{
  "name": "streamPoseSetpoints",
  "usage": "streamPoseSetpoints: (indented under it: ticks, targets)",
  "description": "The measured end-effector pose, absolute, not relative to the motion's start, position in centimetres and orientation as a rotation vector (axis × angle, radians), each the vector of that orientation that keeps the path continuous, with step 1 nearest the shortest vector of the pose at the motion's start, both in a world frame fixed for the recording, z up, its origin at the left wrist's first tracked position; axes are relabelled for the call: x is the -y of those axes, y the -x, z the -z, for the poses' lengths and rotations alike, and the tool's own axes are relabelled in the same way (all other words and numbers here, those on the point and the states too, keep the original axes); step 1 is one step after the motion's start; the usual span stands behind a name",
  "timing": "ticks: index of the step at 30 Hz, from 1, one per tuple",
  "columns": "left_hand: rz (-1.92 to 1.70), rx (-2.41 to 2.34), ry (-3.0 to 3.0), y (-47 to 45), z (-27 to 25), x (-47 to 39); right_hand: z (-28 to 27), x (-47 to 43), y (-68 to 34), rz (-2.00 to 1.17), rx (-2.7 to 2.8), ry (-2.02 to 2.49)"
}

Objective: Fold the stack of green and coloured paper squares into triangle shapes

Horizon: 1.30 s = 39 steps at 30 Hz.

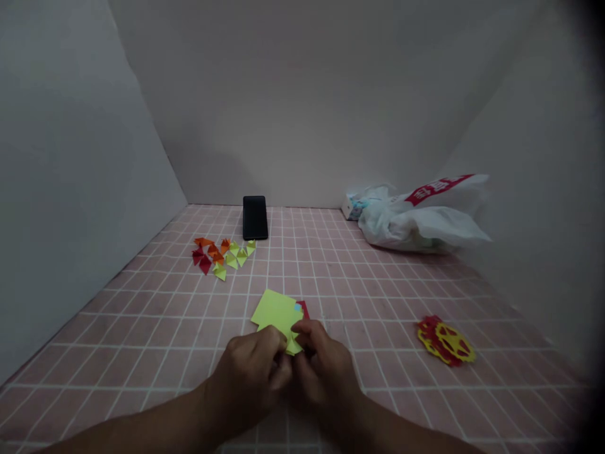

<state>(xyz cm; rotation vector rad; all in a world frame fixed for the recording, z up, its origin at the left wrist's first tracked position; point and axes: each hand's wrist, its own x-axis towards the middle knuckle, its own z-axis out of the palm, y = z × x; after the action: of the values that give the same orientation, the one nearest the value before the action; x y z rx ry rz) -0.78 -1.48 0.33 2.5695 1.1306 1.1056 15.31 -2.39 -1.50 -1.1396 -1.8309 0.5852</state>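
Note:
Close together at the front centre, both my hands pinch a small folded yellow paper (293, 344). My left hand (255, 369) is closed on its left side, fingers curled. From the right, my right hand (326, 366) grips it with the thumb and fingers bent. Just behind the hands lie yellow square paper sheets (274, 307), partly covered by my fingers. A bit of red paper (304, 309) and a small light blue piece (297, 307) show at their right edge. The lower part of the folded paper is hidden by my fingers.
Several folded paper pieces (231, 260) in yellow, orange and red lie left of centre. Behind them is a black phone (255, 217). A white plastic bag (411, 224) and a box (350, 207) stand back right. Red and yellow cut-out discs (447, 342) lie at right. Pale walls enclose the pink tiled surface.

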Motion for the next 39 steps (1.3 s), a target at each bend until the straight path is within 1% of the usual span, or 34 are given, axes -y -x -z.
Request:
streamPoseSetpoints:
  ticks: [4, 11, 19, 28, 31, 35, 39]
  targets:
    - [-1.195, -1.086, -2.627, 0.7, -0.4, 1.3, 1.4, 2.1, -15.6, -0.557, 1.861, 1.133]
    - [-1.220, -1.084, -2.661, 0.7, -0.4, 1.0, 1.7, 2.1, -15.7, -0.284, 1.971, 1.095]
    - [-1.154, -1.107, -2.652, 0.9, -0.7, 0.9, 1.1, 1.9, -15.7, -0.010, 2.002, 1.036]
    - [-1.171, -1.106, -2.720, 1.0, -0.8, 1.0, 0.4, 2.1, -15.7, 0.056, 2.012, 0.991]
    - [-1.176, -1.117, -2.719, 0.9, -0.9, 1.0, 0.6, 2.1, -15.6, 0.027, 2.018, 0.931]
    - [-1.085, -1.185, -2.542, 0.8, -1.1, 1.1, 1.2, 2.2, -15.7, -0.017, 2.016, 0.868]
    - [-1.034, -1.212, -2.421, 0.9, -0.9, 1.0, 1.5, 2.2, -15.8, 0.010, 2.009, 0.895]
